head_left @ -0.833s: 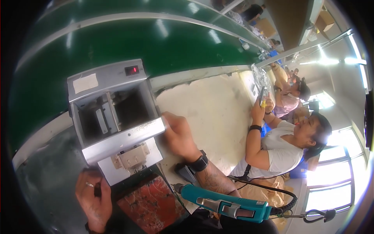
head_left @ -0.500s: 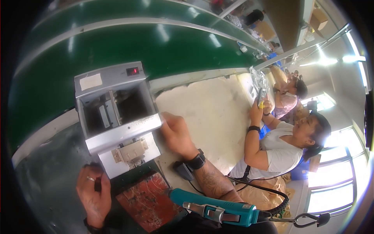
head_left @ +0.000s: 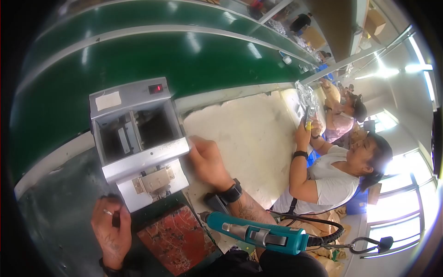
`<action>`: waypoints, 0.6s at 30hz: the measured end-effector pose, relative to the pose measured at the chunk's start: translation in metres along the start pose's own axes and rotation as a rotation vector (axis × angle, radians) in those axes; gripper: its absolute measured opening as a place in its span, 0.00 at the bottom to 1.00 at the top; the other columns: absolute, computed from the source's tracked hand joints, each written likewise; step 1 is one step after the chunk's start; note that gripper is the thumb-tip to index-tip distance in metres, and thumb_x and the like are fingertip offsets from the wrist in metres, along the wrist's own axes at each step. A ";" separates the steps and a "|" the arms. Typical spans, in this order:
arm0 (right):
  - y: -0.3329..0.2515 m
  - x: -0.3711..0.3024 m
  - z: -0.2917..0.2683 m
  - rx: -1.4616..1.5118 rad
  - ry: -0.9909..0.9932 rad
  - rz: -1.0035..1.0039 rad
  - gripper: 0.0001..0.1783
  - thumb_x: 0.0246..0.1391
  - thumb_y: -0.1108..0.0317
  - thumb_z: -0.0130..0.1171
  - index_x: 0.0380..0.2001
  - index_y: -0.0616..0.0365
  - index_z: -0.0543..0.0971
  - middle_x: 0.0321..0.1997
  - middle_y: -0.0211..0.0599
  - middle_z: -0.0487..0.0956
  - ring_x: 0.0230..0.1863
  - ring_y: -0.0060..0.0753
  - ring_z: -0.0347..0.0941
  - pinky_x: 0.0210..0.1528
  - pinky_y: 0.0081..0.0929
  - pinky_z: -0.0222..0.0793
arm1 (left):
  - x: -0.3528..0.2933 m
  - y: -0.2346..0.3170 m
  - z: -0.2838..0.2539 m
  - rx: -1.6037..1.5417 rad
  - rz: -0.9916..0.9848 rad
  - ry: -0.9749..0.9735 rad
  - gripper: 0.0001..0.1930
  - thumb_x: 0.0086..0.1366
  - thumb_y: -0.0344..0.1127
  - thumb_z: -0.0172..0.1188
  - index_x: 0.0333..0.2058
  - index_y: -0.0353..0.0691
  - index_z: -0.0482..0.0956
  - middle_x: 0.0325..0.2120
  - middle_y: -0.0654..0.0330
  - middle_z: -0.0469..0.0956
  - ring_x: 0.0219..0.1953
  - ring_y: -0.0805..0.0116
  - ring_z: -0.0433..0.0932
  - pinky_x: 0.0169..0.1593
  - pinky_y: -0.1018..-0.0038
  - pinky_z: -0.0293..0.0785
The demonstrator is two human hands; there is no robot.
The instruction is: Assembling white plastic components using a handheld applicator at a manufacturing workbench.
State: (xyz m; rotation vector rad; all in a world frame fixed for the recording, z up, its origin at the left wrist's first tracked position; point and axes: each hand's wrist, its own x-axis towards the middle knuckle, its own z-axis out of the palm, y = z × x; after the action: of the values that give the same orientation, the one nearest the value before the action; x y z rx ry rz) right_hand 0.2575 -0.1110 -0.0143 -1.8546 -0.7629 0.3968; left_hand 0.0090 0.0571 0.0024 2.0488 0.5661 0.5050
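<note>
A grey metal screw feeder point(head_left: 138, 154) with two open compartments and a small red-lit display stands in front of me. My right hand point(head_left: 208, 161), with a dark watch at the wrist, is closed against its right side; some fingertips are hidden there. By the feeder's near left corner is my left hand point(head_left: 110, 228), its fingers curled in and a ring on one of them. Whether something small is inside those fingers cannot be made out. A teal electric screwdriver point(head_left: 258, 233) hangs on a black cable above my right forearm, in neither hand.
A worn red block point(head_left: 177, 240) lies just below the feeder. Beyond runs a long green conveyor belt point(head_left: 138, 55) with pale rails. Pale worn sheeting point(head_left: 240, 138) covers the bench to the right, where a co-worker point(head_left: 332, 171) holds something dark near a pile of shiny parts point(head_left: 307, 97).
The hanging screwdriver has swung slightly up and to the right. My right hand and the feeder have shifted very little; my left hand stays where it was.
</note>
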 end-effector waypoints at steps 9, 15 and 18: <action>-0.003 0.000 -0.001 -0.002 -0.011 0.019 0.24 0.76 0.58 0.50 0.28 0.64 0.80 0.26 0.39 0.81 0.27 0.34 0.75 0.35 0.33 0.70 | 0.000 -0.001 0.001 -0.014 -0.013 -0.011 0.04 0.64 0.23 0.58 0.32 0.31 0.71 0.31 0.48 0.73 0.34 0.46 0.73 0.40 0.60 0.69; -0.002 -0.001 0.000 -0.004 -0.001 -0.012 0.24 0.76 0.58 0.50 0.28 0.63 0.80 0.26 0.39 0.81 0.28 0.34 0.75 0.36 0.33 0.71 | 0.000 -0.008 0.004 0.035 0.099 0.046 0.04 0.62 0.20 0.58 0.32 0.33 0.72 0.30 0.52 0.75 0.30 0.55 0.73 0.32 0.68 0.71; -0.001 -0.001 -0.001 -0.003 0.002 -0.011 0.25 0.76 0.58 0.50 0.28 0.63 0.80 0.26 0.39 0.81 0.28 0.34 0.75 0.36 0.33 0.71 | 0.001 -0.007 0.003 0.029 0.112 0.046 0.04 0.62 0.20 0.58 0.32 0.33 0.73 0.30 0.52 0.75 0.30 0.55 0.74 0.32 0.68 0.71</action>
State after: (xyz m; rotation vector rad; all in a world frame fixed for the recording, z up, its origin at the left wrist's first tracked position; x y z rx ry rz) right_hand 0.2571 -0.1115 -0.0131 -1.8524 -0.7723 0.3873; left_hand 0.0105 0.0588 -0.0054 2.1093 0.4898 0.6149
